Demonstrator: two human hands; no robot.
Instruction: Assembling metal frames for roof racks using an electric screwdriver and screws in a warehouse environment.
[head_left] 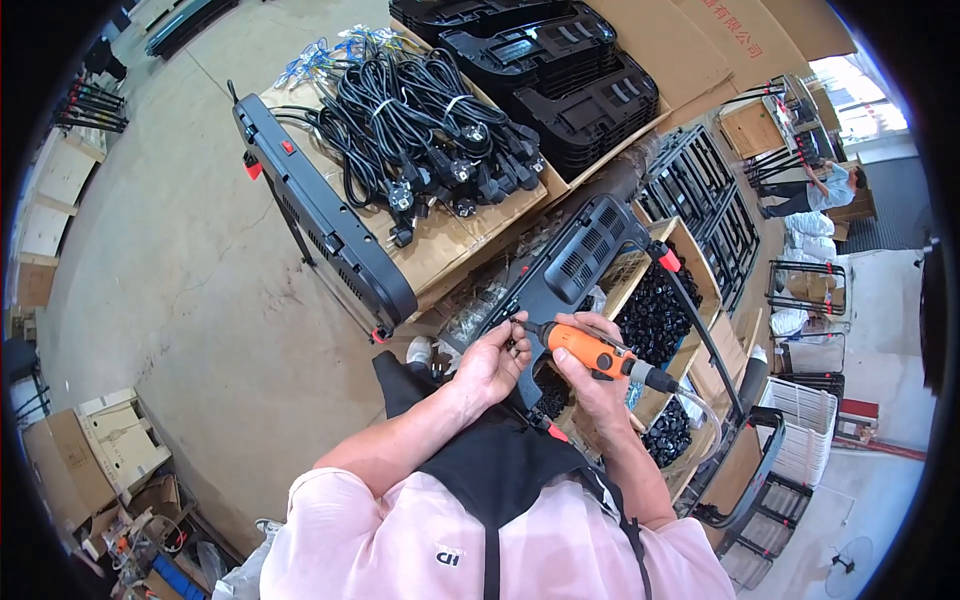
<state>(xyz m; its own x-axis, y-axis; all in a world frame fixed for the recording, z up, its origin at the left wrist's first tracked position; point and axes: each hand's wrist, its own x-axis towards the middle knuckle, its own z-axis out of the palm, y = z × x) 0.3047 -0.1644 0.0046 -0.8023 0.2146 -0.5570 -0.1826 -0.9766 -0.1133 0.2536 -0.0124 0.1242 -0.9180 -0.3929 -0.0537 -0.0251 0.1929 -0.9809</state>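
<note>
Beside orange driver (582, 347), left hand (493, 362) palm-up

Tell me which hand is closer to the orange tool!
The right hand: it's wrapped around the orange tool. The left hand is left of it, fingers by its front tip; I can't tell if they touch it.

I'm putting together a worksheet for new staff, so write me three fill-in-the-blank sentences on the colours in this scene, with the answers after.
1. The right hand grips a power tool whose main colour is ____, while the left hand is close to its tip.
2. The coiled power cords have outer sheaths coloured ____.
3. On the long dark housing, the small switch-like part is coloured ____.

Missing words: orange; black; red.
</note>
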